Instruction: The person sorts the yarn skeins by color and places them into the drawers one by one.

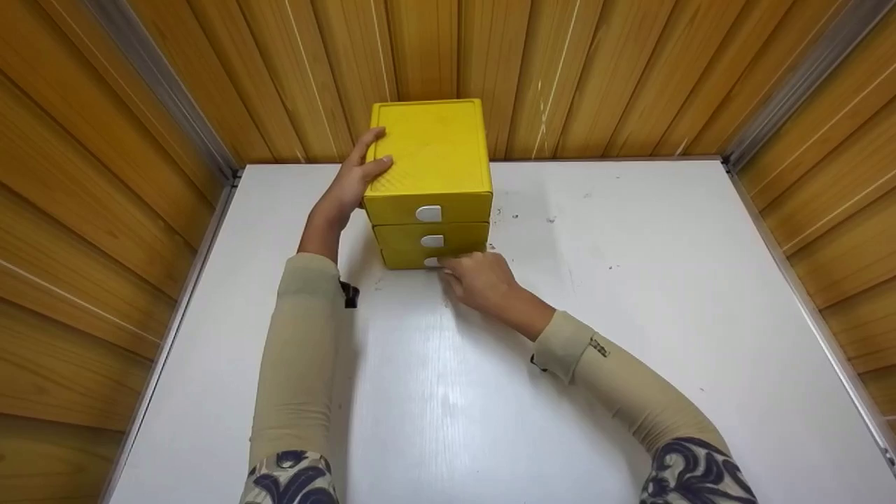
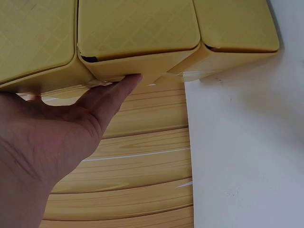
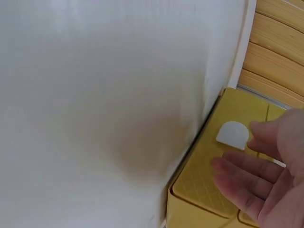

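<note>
A yellow three-drawer box (image 1: 428, 148) stands at the back of the white table, its drawers closed and a white tab on each front. Against the box's left side rests my left hand (image 1: 350, 183), two fingertips over the top edge. The left wrist view shows that hand's fingers extended along the box's side. My right hand (image 1: 483, 281) is at the bottom drawer, a fingertip right at its white tab (image 1: 432, 262). In the right wrist view, the fingers (image 3: 240, 178) are loosely bent beside the tab (image 3: 232, 135), not wrapped round it.
Wood-patterned panels (image 1: 427, 49) rise behind the box and on both sides. Metal strips (image 1: 805, 301) edge the white table (image 1: 665, 294). Small dark marks dot the tabletop right of the box. The box stands close to the back panel.
</note>
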A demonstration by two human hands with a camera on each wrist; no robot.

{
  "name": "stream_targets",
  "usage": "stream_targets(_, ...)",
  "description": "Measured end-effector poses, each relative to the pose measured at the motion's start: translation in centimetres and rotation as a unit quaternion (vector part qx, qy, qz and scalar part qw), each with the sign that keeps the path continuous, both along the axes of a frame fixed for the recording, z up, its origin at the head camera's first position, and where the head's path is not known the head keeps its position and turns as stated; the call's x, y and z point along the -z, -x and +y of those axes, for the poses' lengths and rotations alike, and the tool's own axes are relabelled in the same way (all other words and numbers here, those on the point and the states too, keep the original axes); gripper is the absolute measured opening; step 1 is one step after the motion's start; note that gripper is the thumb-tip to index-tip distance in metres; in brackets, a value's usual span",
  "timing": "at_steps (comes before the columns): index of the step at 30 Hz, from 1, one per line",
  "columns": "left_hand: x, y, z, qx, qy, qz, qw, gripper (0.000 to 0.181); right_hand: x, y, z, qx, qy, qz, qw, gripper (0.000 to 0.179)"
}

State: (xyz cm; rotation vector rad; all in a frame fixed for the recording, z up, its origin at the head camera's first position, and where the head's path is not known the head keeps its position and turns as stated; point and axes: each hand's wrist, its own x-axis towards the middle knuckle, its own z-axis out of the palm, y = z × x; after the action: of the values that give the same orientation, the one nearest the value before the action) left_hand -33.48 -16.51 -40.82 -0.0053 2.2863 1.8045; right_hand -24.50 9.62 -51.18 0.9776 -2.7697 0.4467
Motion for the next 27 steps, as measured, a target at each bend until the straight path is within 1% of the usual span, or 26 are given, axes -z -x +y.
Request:
stream_targets(3, -0.1, 0.0, 0.0, 0.003, 0.005, -0.005, 1.0000, 0.064, -0.5, -1.0, 1.5, -0.001, -0.002, 0.015, 0.9999, 0.022)
stream_targets(6, -0.1, 0.0, 0.0, 0.003, 0.006, -0.009, 0.9999, 0.064, -0.8, -1.9, 3.2, 0.003, 0.011, 0.021, 0.9997, 0.027)
stream_targets(12, 0.0, 0.3, -0.1, 0.010, 0.015, -0.009, 0.9998, 0.066, -0.6, -3.3, 6.1, 0.020, 0.039, 0.032, 0.9985, 0.027)
stream_targets(15, 0.0, 0.4, 0.0, 0.011, 0.019, -0.011, 0.9997, 0.067, -0.3, -3.6, 7.1, 0.039, 0.049, 0.027, 0.9977, 0.028)
stream_targets(20, 0.0, 0.3, 0.2, 0.006, 0.011, -0.009, 0.9999, 0.069, 0.1, -3.9, 8.4, 0.067, 0.063, 0.009, 0.9957, 0.029)
stream_targets(27, 0.3, 0.1, 0.4, -0.006, -0.010, -0.004, 0.9999, 0.071, 0.3, -4.4, 10.0, 0.090, 0.071, -0.009, 0.9934, 0.033)
